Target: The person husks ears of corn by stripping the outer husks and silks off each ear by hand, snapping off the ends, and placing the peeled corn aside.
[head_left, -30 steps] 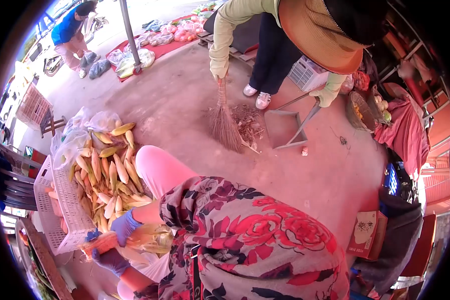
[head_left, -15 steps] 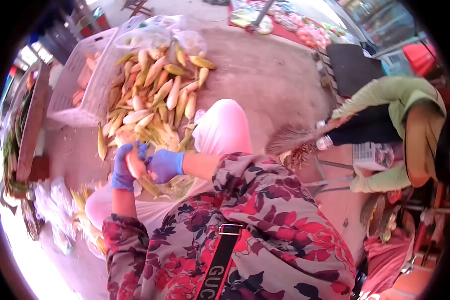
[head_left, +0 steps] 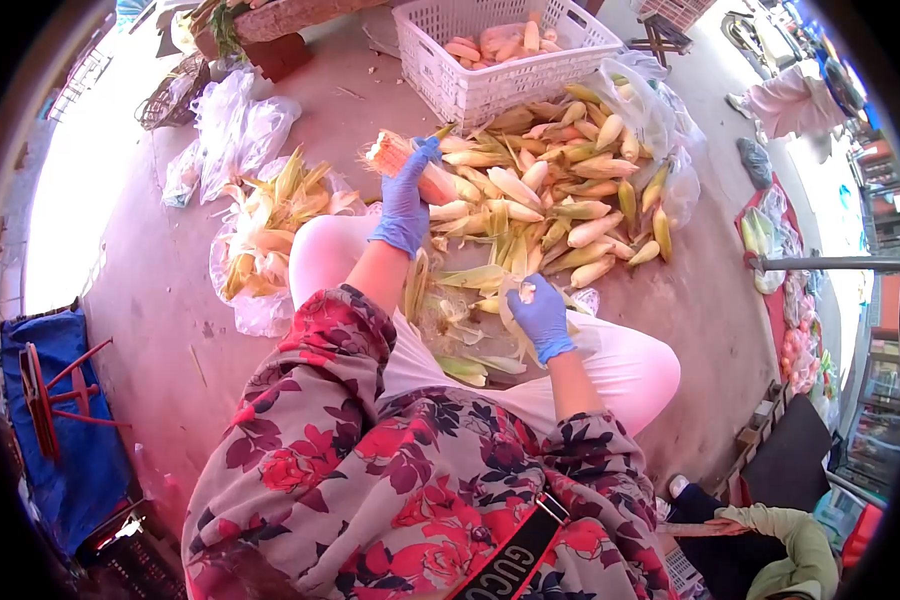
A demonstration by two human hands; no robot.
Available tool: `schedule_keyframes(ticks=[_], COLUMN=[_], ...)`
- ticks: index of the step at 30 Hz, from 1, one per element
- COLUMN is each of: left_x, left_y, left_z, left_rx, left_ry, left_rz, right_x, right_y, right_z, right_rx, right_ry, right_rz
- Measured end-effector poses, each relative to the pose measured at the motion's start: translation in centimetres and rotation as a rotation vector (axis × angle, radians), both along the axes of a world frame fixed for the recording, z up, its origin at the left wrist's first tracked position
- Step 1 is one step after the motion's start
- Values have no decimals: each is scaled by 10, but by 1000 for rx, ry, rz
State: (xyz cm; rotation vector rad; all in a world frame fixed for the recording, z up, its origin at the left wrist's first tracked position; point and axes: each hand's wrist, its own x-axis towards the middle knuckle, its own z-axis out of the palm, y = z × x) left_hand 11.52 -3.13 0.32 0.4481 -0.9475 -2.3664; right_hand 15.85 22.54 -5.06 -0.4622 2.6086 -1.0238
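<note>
My left hand (head_left: 406,206), in a blue glove, is wrapped round a peeled ear of corn (head_left: 390,153), held up left of the corn pile. My right hand (head_left: 540,318), also blue-gloved, is closed on a pale corn husk (head_left: 511,319) above my knee. In front of me lies a large heap of corn in husks (head_left: 580,200). Loose husks (head_left: 460,320) cover the ground between my legs. Beyond the heap stands a white crate (head_left: 510,84) with peeled ears inside.
To the left, stripped husks (head_left: 273,230) lie on a plastic bag. More plastic bags (head_left: 232,130) sit behind them. A folding stool (head_left: 55,400) is at the far left. A person in green sleeves (head_left: 800,545) is at the lower right; another person (head_left: 792,103) stands upper right.
My view has turned, bringing the heap to the centre. My hands have come apart, the left raised with the corn, the right now holding husk lower down.
</note>
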Motion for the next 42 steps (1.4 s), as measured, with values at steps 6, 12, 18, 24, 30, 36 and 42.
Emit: schedule_keyframes(ticks=[6,12,18,24,30,36,42], left_x=[13,30,36,37,44,59,69], left_y=[22,49,71,74,51,68,92], left_z=[7,23,0,-10,1,4,26], left_rx=[-248,-236,51,545,337,113,82], left_ry=[1,104,107,-66,9,-190,-294], left_rz=[-186,-510,-580,-531,-702,-868,-898], right_x=[-12,-23,-23,-13,-2,-30,-29], right_y=[-38,-88,-91,-68,-21,-29,-48], right_z=[16,86,85,89,42,95,105], right_rx=[-25,-1090,-1183,-1409,-264,-786,-1044], right_ry=[340,-196,-288,-353,-74,-144,-297], right_rz=[151,50,-361,-356,-38,103,200])
